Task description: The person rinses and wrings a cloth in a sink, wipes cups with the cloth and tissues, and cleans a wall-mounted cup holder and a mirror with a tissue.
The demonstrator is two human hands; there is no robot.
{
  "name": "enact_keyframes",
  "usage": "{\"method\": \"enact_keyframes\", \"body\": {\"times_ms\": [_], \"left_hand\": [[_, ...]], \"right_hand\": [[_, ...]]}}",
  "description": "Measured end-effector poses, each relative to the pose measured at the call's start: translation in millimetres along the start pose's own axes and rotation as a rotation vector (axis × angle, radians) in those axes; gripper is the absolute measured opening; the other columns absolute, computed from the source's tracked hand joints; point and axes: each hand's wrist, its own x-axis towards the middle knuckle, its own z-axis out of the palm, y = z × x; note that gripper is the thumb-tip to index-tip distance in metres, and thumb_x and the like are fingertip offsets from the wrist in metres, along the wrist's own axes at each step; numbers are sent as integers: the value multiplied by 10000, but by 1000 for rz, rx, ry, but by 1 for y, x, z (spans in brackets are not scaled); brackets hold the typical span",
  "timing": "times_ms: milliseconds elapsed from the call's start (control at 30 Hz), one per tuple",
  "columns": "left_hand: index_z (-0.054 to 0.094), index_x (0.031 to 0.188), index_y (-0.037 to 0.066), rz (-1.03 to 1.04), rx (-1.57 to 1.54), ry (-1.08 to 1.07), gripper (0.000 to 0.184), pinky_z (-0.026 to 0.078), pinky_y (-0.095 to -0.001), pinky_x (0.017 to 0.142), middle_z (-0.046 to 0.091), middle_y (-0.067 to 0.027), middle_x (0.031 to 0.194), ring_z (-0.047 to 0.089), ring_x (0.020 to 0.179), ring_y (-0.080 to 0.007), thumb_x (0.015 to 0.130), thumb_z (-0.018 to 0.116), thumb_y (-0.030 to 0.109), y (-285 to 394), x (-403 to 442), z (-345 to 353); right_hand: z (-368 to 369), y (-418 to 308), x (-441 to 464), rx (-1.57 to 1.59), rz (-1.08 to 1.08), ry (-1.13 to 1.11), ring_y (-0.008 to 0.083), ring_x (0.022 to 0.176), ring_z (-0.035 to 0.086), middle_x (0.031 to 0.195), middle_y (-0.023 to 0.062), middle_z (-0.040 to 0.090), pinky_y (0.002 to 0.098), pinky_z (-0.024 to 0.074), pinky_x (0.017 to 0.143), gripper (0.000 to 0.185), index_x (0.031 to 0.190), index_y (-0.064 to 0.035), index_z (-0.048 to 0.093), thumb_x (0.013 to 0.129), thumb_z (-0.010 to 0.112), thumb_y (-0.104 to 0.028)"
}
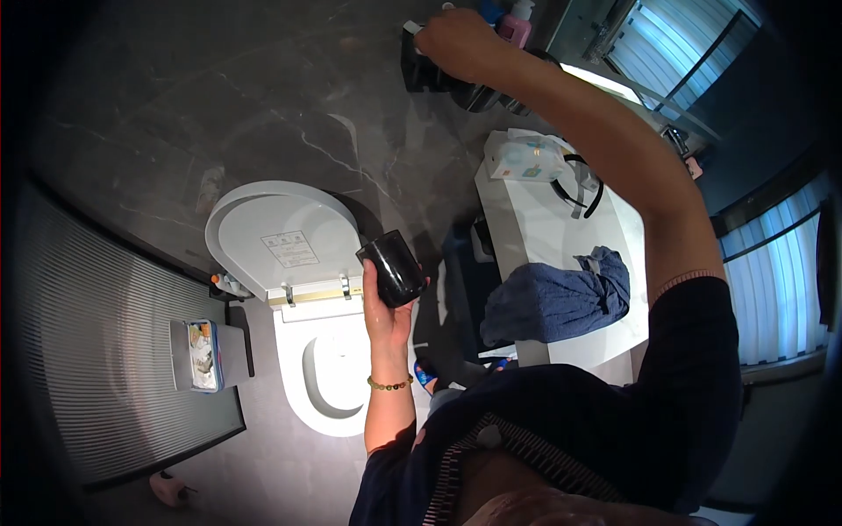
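1. Dark marbled tile [219, 114] backs this bathroom, with a paler grey floor [272, 473] below.
2. Black cup [392, 267]: it sits tilted in my left hand [396, 302], well clear of the floor, seen beside the hinge end of the toilet lid.
3. My left palm is turned up beneath the cup, thumb along one side and fingers curled around the other, so the hand is closed on it. A beaded bracelet [388, 384] circles that wrist.
4. My right hand [456, 44] reaches far out to a black holder [421, 70] by the wall. Its fingers are partly hidden, and I cannot tell whether they pinch anything. A pink pump bottle [514, 32] stands just beside it.
5. Next to the cup, the toilet [303, 408] is open, its lid [254, 219] raised and bearing a printed label [289, 248].
6. On my right, the white counter [535, 232] carries a tissue pack [526, 160], a black headband [598, 200] near it, and a crumpled blue cloth [561, 302] hanging over the edge.
7. Farther left, a bin [235, 355] with its top open and waste inside stands near a ribbed panel [132, 333].
8. Off to my far right, pale slats [671, 44] glow bluish.
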Motion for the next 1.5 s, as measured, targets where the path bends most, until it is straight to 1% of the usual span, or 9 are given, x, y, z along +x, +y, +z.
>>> {"method": "enact_keyframes", "body": {"times_ms": [267, 400, 500, 600, 900, 1167, 1300, 1400, 1500], "left_hand": [[459, 1194, -3, 27, -20, 66, 529, 578, -357, 650, 608, -158, 990, 654, 805, -260, 857, 605, 377, 4, -14, -16], [462, 1190, 1, -1, -31, 49, 523, 579, -355, 647, 609, -156, 981, 655, 799, -255, 859, 601, 380, 4, -13, -17], [465, 1188, 2, -12, -24, 33, 520, 578, -355, 646, 611, -155, 976, 655, 799, -255, 859, 601, 381, 2, -13, -17], [467, 1185, 3, -20, -18, 14, 518, 578, -356, 645, 612, -154, 972, 655, 799, -256, 858, 602, 382, 0, -11, -14], [485, 1168, 4, -17, -7, -13, 515, 575, -372, 646, 616, -160, 978, 653, 804, -265, 863, 586, 406, 2, -14, -10], [502, 1154, -21, -28, 16, -138, 410, 556, -384, 724, 614, -174, 1008, 641, 842, -272, 887, 555, 286, 32, -3, 18], [491, 1144, -1, 168, 385, -333, 336, 468, -264, 758, 598, -120, 970, 579, 809, -176, 848, 585, 128, 59, 4, 69], [498, 1133, 5, 545, 732, -170, 382, 429, -266, 783, 578, -112, 985, 545, 868, -170, 805, 652, 128, 65, 18, 95], [496, 1139, 9, 565, 837, -156, 416, 426, -265, 784, 568, -112, 988, 534, 873, -176, 785, 678, 130, 65, 22, 107]], "right_hand": [[11, 1, -2, 88, 106, 104, 329, 605, 567, 717, 149, 629, 383, 460, 592, 283, 723, 1, 642, 742, 607, -279], [-10, -20, -27, 265, 154, 455, 321, 615, 586, 729, 123, 636, 394, 470, 576, 79, 757, -63, 644, 721, 588, -104], [4, -38, -32, 89, 151, 241, 316, 597, 582, 695, 132, 629, 387, 459, 530, 86, 711, -33, 643, 709, 589, -100], [41, -43, -32, 82, -142, 537, 303, 590, 582, 701, 132, 635, 388, 453, 499, 96, 676, -25, 645, 706, 579, -88], [36, -74, -46, 302, -60, -167, 319, 584, 573, 684, 141, 619, 403, 466, 538, 83, 700, -35, 630, 691, 561, -80], [31, -90, -110, 597, 207, -80, 333, 633, 582, 738, 122, 630, 411, 442, 595, 130, 769, -37, 614, 713, 509, -89], [29, -78, -130, 764, 352, 8, 323, 638, 585, 741, 100, 631, 399, 439, 597, 148, 782, -47, 619, 734, 500, -121], [25, -74, -139, 940, 519, -41, 313, 642, 589, 751, 85, 632, 385, 443, 602, 171, 785, -57, 629, 762, 505, -174], [12, -60, -135, 850, 541, 174, 299, 661, 611, 763, 82, 642, 369, 451, 606, 268, 921, -86, 610, 787, 581, -316]]}}
